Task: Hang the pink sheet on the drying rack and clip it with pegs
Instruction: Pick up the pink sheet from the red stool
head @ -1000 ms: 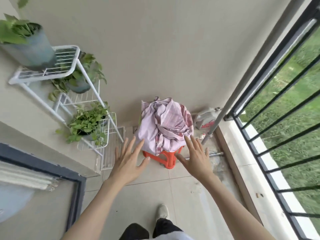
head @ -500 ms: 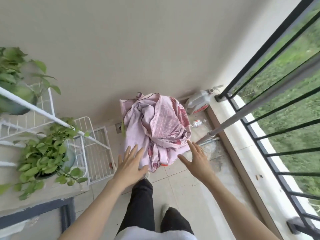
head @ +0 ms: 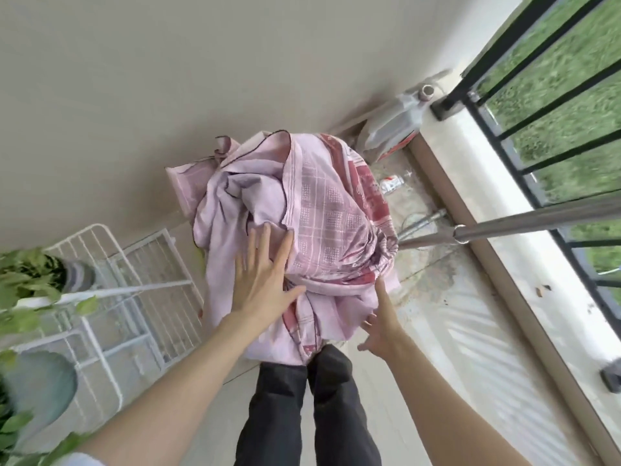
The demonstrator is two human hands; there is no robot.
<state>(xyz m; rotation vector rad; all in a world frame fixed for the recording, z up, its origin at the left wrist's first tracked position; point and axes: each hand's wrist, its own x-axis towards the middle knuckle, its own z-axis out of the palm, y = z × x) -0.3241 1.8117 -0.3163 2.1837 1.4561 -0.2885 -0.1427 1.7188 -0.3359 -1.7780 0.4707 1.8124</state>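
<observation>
The left hand (head: pixel 265 280) lies flat on the near side of the pink sheet (head: pixel 302 230), fingers straight and slightly spread, palm pressing the cloth without gripping it. The right hand (head: pixel 381 327) reaches in at the lower right edge of the bundle, fingers extended and open; its fingertips touch or slip just under the hanging fold, and I cannot tell whether any cloth is caught between them.

The sheet is a crumpled heap, pale pink with a checked panel and a darker red border, piled against the wall. Whatever it sits on is hidden beneath it. Its lower folds hang down to the person's dark trousers (head: pixel 302 408).

Just right of the heap, a metal pole (head: pixel 524 225) slants across from the right edge, its lower end close beside the cloth near the right hand. Behind it, in the corner by the wall, stands a plastic jug (head: pixel 396 126), and a small bottle (head: pixel 391 185) lies on the dusty floor. A black railing (head: pixel 524 105) runs along the right side, grass beyond it. To the left stands a white wire rack (head: pixel 134 284) with leafy plants (head: pixel 27 277), well clear of the hands.
</observation>
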